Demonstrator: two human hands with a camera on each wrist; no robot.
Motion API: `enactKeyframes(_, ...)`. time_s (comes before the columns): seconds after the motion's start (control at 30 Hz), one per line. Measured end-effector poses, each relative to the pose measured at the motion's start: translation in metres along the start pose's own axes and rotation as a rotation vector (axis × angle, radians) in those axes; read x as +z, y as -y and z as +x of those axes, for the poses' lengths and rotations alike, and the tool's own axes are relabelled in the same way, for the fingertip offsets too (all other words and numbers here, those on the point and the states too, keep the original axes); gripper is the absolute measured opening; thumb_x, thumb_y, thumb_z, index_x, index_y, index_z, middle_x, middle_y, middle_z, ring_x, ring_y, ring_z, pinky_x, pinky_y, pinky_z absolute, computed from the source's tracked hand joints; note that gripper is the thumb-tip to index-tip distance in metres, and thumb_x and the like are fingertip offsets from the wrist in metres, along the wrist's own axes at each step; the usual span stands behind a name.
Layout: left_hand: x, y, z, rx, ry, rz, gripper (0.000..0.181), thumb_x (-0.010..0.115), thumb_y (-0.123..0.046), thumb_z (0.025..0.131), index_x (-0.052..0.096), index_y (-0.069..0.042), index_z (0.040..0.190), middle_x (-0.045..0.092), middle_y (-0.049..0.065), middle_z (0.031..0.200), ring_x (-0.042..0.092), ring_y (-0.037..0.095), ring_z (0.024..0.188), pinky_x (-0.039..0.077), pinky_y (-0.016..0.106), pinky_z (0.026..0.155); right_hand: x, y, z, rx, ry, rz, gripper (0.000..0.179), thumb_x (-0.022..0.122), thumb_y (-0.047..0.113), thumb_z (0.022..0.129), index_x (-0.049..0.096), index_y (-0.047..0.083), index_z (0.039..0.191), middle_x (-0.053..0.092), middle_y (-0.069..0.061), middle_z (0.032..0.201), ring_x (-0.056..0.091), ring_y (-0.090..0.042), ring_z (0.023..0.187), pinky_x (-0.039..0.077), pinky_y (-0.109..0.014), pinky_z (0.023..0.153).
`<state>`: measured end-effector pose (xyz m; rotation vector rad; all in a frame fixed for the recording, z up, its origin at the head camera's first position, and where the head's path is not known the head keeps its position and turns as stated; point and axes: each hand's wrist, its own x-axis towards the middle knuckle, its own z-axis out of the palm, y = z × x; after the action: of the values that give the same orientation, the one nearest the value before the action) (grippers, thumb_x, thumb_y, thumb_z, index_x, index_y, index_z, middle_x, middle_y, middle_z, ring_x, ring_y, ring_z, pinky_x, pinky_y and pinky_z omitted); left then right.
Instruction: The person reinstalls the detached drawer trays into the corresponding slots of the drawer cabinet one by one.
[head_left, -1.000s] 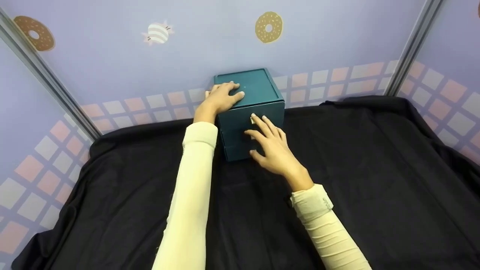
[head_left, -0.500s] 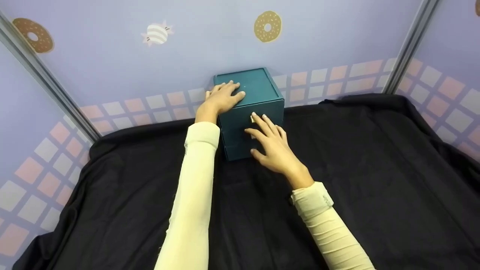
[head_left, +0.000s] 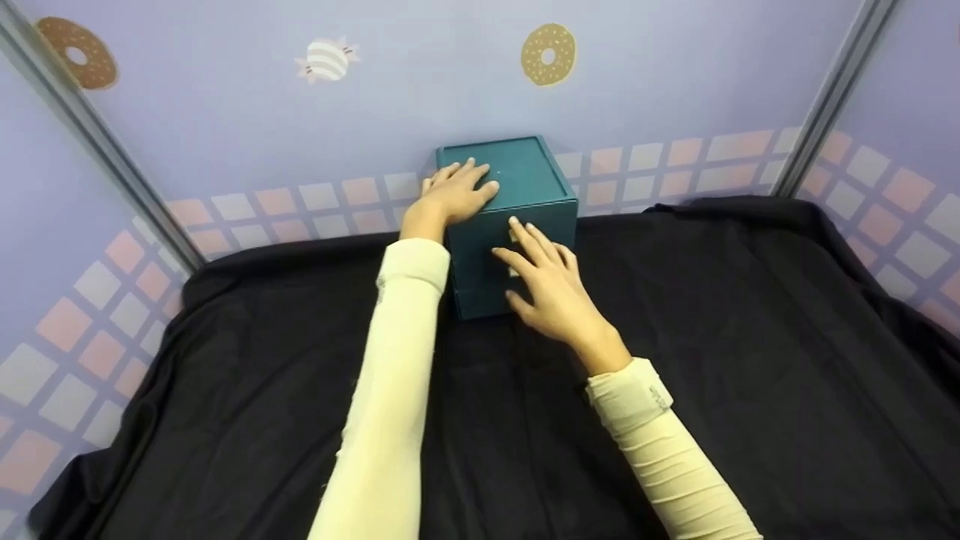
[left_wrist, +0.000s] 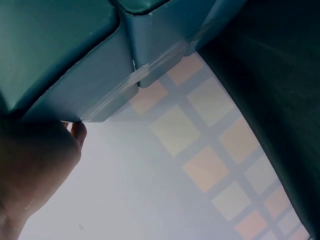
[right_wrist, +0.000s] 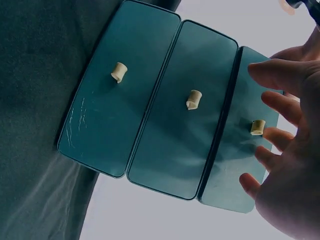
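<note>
A dark teal drawer cabinet (head_left: 525, 172) stands against the back wall. Its three stacked fronts show in the right wrist view, each with a small cream knob: the top knob (right_wrist: 257, 127), middle knob (right_wrist: 194, 99) and bottom knob (right_wrist: 119, 72). My left hand (head_left: 454, 196) rests with spread fingers on the cabinet's top at the left edge; the left wrist view catches a fingertip of that hand (left_wrist: 37, 165) beside the cabinet's edge. In front of the drawers is my right hand (head_left: 556, 296), fingers spread and loosely bent, fingertips close to the top knob and holding nothing.
Black cloth (head_left: 712, 360) covers the table and bunches up along its edges. Behind it rises a lilac wall (head_left: 420, 82) with printed sweets and tiles, joined at both corners by grey metal posts (head_left: 832, 94). Clear tape (left_wrist: 137, 75) runs along the cabinet's side.
My right fingertips have shifted slightly upward on the drawer fronts. The left hand stays on the cabinet's top, and the head view has shifted a little.
</note>
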<state>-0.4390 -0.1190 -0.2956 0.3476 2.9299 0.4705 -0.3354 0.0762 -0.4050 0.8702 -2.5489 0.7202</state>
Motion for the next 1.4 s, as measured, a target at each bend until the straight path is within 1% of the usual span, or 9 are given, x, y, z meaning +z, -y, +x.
enactKeyframes(0.3,0.006,-0.001,-0.001,-0.006,0.023,0.005,0.067,0.031,-0.056,0.113,0.018,-0.027,0.172,0.005,-0.001,0.180,-0.003,0.025,0.166,-0.001,0.051,0.132,0.006,0.000,-0.002,0.053,0.048,0.022,0.057,0.074,0.019,0.098,0.059,0.017,0.153,0.012,-0.004,0.179,0.032,-0.040,0.148,0.027,-0.061,0.116)
enactKeyframes(0.43,0.007,-0.002,-0.002,0.005,-0.002,-0.006,0.067,0.032,-0.056,0.113,0.020,-0.027,0.172,0.007,0.000,0.180,-0.001,0.025,0.166,-0.001,0.050,0.132,0.007,-0.001,-0.003,0.075,0.025,0.030,0.057,0.076,0.018,0.096,0.061,0.016,0.151,0.011,0.000,0.179,0.027,-0.042,0.150,0.023,-0.064,0.117)
enactKeyframes(0.63,0.011,0.011,-0.010,-0.025,-0.047,0.030,0.065,0.031,-0.055,0.113,0.023,-0.026,0.171,0.011,0.000,0.179,0.003,0.026,0.166,0.002,0.051,0.131,0.019,0.004,-0.001,0.060,0.075,0.059,0.058,0.075,0.020,0.096,0.059,0.016,0.152,0.003,0.000,0.180,0.009,-0.046,0.158,0.014,-0.069,0.118)
enactKeyframes(0.73,0.016,0.015,-0.008,-0.035,-0.116,0.041,0.063,0.032,-0.053,0.113,0.028,-0.026,0.170,0.018,-0.001,0.178,0.009,0.025,0.165,0.005,0.051,0.131,0.019,0.002,0.001,0.024,0.071,0.049,0.060,0.076,0.019,0.095,0.058,0.015,0.152,0.007,-0.002,0.180,0.009,-0.048,0.159,0.016,-0.070,0.117)
enactKeyframes(0.93,0.035,0.014,0.004,0.017,-0.377,0.030,0.052,0.038,-0.043,0.112,0.056,-0.019,0.155,0.048,0.003,0.164,0.035,0.026,0.156,0.024,0.047,0.128,0.007,-0.024,0.004,-0.078,0.027,-0.032,0.075,0.076,0.021,0.093,0.046,0.013,0.161,0.019,-0.010,0.177,0.018,-0.048,0.157,0.021,-0.069,0.115)
enactKeyframes(1.0,0.042,0.014,0.007,0.036,-0.419,0.037,0.054,0.036,-0.045,0.113,0.057,-0.017,0.154,0.050,0.006,0.162,0.038,0.026,0.155,0.027,0.045,0.127,0.001,-0.037,0.005,-0.109,-0.012,-0.065,0.076,0.074,0.024,0.096,0.041,0.012,0.163,0.023,-0.012,0.176,0.021,-0.044,0.157,0.021,-0.067,0.117)
enactKeyframes(1.07,0.046,0.015,0.006,0.040,-0.421,0.068,0.061,0.032,-0.052,0.113,0.053,-0.016,0.157,0.047,0.007,0.164,0.035,0.026,0.157,0.027,0.045,0.128,-0.006,-0.049,0.009,-0.136,-0.059,-0.093,0.074,0.069,0.028,0.101,0.037,0.010,0.165,0.025,-0.013,0.175,0.023,-0.040,0.158,0.020,-0.066,0.119)
enactKeyframes(1.2,0.054,0.017,0.001,0.054,-0.355,0.138,0.078,0.027,-0.068,0.109,0.036,-0.018,0.167,0.031,0.006,0.174,0.023,0.025,0.162,0.023,0.047,0.129,-0.020,-0.081,0.012,-0.139,-0.138,-0.130,0.073,0.064,0.036,0.105,0.034,0.008,0.166,0.028,-0.011,0.174,0.026,-0.035,0.159,0.019,-0.063,0.123)
enactKeyframes(1.4,0.061,0.037,-0.008,0.059,-0.304,0.212,0.096,0.032,-0.080,0.101,0.020,-0.015,0.171,0.017,0.006,0.178,0.018,0.025,0.164,0.020,0.048,0.131,-0.029,-0.123,0.024,0.021,-0.082,-0.052,0.090,0.063,0.050,0.104,0.019,0.006,0.170,0.018,-0.016,0.177,0.019,-0.036,0.162,0.016,-0.060,0.127)
